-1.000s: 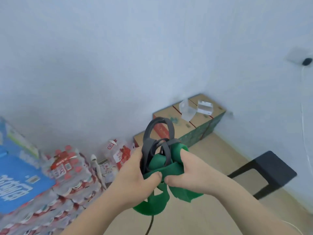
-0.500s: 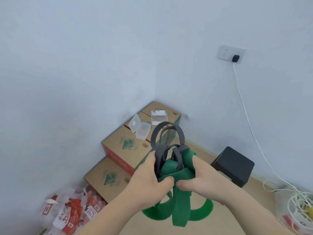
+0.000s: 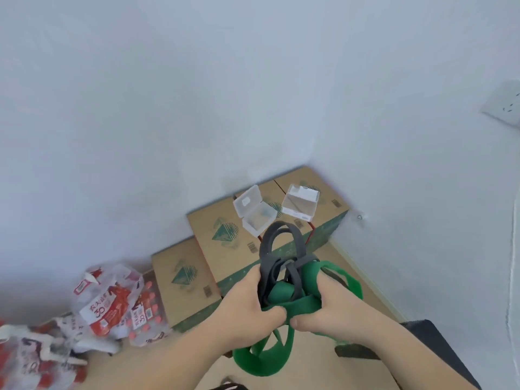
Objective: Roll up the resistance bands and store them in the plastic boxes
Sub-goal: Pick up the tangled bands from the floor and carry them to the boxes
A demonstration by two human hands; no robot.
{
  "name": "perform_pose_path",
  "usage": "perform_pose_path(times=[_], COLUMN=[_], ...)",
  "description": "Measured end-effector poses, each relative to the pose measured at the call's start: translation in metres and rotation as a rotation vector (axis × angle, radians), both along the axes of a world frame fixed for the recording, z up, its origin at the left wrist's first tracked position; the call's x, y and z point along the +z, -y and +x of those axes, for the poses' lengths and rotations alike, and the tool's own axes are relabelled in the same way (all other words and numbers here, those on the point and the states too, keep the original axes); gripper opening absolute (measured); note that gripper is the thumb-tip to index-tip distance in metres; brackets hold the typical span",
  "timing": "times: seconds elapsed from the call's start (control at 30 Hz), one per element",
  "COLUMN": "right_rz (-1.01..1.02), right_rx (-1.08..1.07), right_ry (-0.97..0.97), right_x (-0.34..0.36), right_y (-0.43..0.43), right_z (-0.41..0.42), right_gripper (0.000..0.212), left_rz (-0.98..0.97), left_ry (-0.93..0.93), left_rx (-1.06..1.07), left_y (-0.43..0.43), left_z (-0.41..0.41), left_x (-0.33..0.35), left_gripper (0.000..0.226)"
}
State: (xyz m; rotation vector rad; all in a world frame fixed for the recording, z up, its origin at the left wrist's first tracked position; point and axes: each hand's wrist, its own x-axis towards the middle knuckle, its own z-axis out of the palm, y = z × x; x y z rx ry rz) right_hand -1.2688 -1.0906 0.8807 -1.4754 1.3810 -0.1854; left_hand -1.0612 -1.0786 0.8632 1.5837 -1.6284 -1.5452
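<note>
together, both hands (image 3: 289, 311) around tangled bands (image 3: 284, 282)

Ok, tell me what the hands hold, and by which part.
Both the left hand and right hand pinch the green band at a flat stretch mid-bundle; grey bands loop up between them.

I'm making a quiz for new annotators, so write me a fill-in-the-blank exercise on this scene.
1. The left hand and right hand grip a green band tangled with a dark grey band; the loop rising highest is the ____ one.
2. ____ clear plastic boxes stand on the cardboard cartons.
3. The packs of bottled water lie on the ____.
Missing words: dark grey; two; floor.
</note>
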Motion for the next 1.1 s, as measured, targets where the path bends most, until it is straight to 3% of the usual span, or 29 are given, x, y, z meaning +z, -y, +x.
perform_pose_path(times=[0.33,0.53,0.77,0.87,1.1], right_rz=[0.256,0.359,0.486,0.561,0.608], right_rx=[0.223,0.395,0.725,0.874,0.955], right_ry=[-0.008,-0.116,-0.125,-0.111,-0.195], right_x=[-0.079,-0.123,-0.187,-0.227,-0.295], right_y=[0.124,0.181,0.255,0.287,0.333], right_z=[0.004,0.011,-0.006,-0.023,-0.061], right_gripper=[0.053,0.066,0.041,0.041,0.033], left_rz=[0.144,0.244,0.397,0.467,0.533], left_ry=[0.097,0.108,0.078,0.062,-0.02], left_rx=[0.157,0.325,0.591,0.702,0.866], left_y=[0.083,0.106,0.13,0.147,0.176], left_z=[-0.008,-0.01,-0.065,-0.099,-0.158], left_x=[-0.076,-0.113,-0.174,-0.204,-0.275], left_gripper=[0.065,0.061,0.045,0.041,0.058])
